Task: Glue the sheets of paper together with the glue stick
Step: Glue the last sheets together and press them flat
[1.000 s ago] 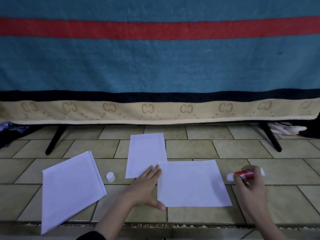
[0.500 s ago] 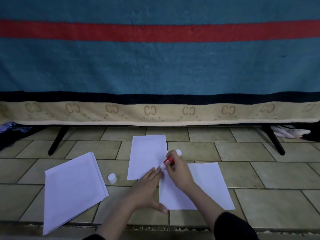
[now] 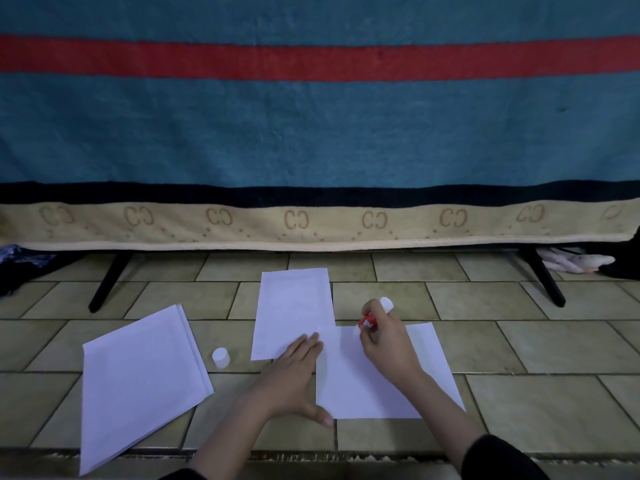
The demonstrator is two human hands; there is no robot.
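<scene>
A white sheet [image 3: 353,382] lies on the tiled floor in front of me. My left hand [image 3: 294,372] rests flat at its left edge, fingers spread, thumb along the lower edge. My right hand [image 3: 384,344] grips a red and white glue stick [image 3: 372,317], its tip down at the sheet's far edge near the middle. A second white sheet [image 3: 291,306] lies just beyond, its near right corner touching the first sheet. The glue stick's white cap [image 3: 221,357] stands on the floor to the left.
A stack of white sheets [image 3: 138,379] lies askew on the floor at the left. A blue, red and beige blanket [image 3: 311,133] hangs over a rack with black legs [image 3: 109,282] across the back. A pale cloth bundle [image 3: 575,263] lies at far right.
My right hand carried the glue stick from the floor at the right over to the sheet's far left corner, then slid it rightward along the far edge. The left hand stayed put.
</scene>
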